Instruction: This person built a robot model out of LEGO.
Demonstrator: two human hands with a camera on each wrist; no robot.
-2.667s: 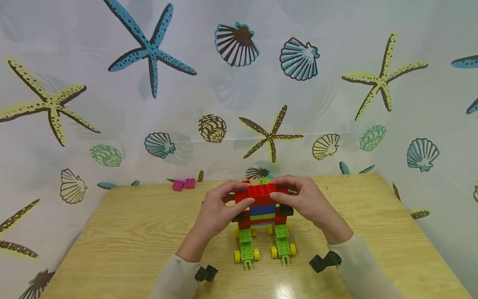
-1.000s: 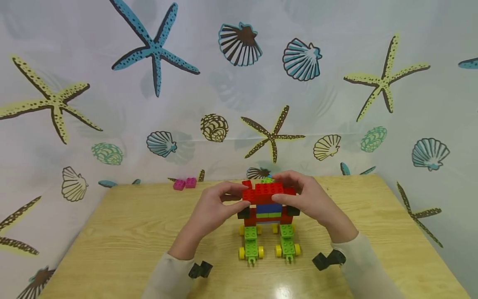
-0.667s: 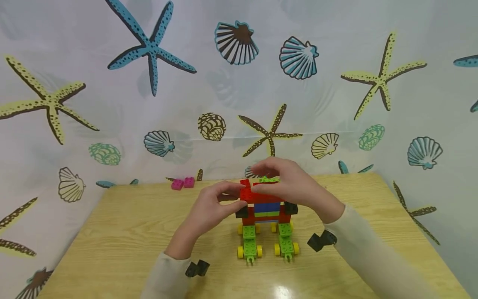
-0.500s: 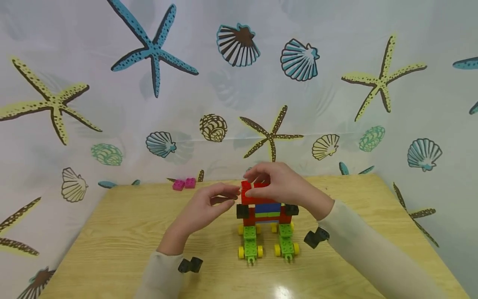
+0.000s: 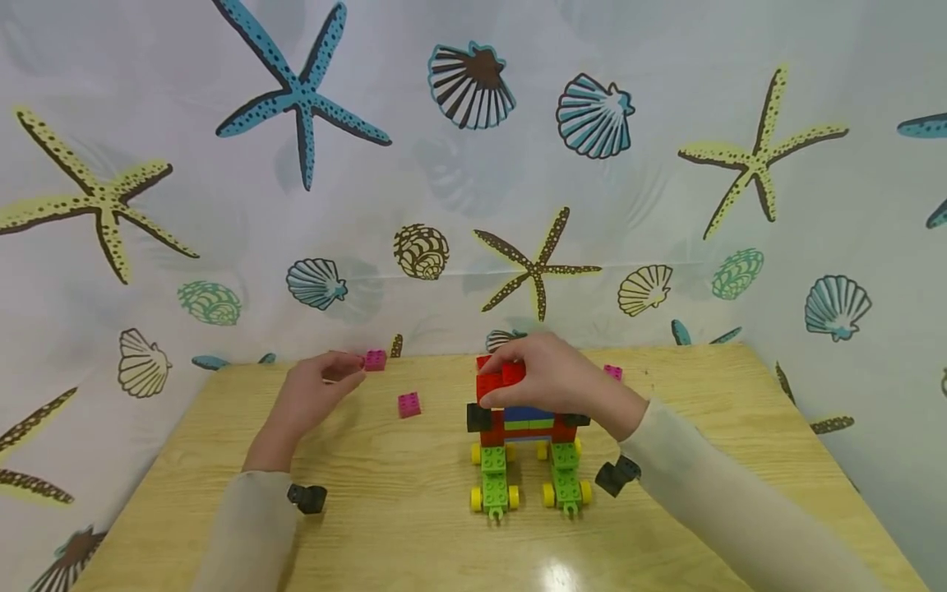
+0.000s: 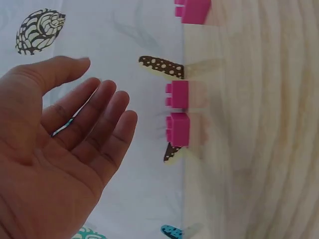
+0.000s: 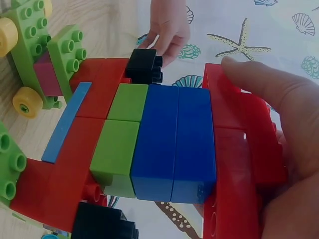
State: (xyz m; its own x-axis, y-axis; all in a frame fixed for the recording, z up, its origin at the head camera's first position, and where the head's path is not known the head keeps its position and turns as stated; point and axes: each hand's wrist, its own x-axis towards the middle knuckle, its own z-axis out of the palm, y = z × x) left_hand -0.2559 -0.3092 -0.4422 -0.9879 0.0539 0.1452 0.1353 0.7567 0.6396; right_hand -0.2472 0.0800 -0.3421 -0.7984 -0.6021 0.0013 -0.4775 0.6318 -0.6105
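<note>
A toy brick model (image 5: 528,413) stands on two green wheeled bases (image 5: 494,485) with yellow wheels. My right hand (image 5: 562,374) grips its top red bricks (image 5: 488,385), thumb on the near side. The right wrist view shows the thumb at the red bricks (image 7: 229,104), beside blue bricks (image 7: 172,142) and green ones; the other fingers are mostly hidden. My left hand (image 5: 314,395) is at the table's back left, close to a pink brick (image 5: 375,360). Two pink bricks (image 6: 179,129) appear in the left wrist view, apart from the loosely bent fingers of the empty hand.
Another pink brick (image 5: 408,404) lies between my left hand and the model. One more pink brick (image 5: 612,372) is behind the model to the right. A patterned curtain (image 5: 444,189) rises at the back edge of the wooden table (image 5: 370,526).
My left hand has let go of the model's red top and moved left to the pink bricks. My right hand has shifted left across the top to grip its left end.
</note>
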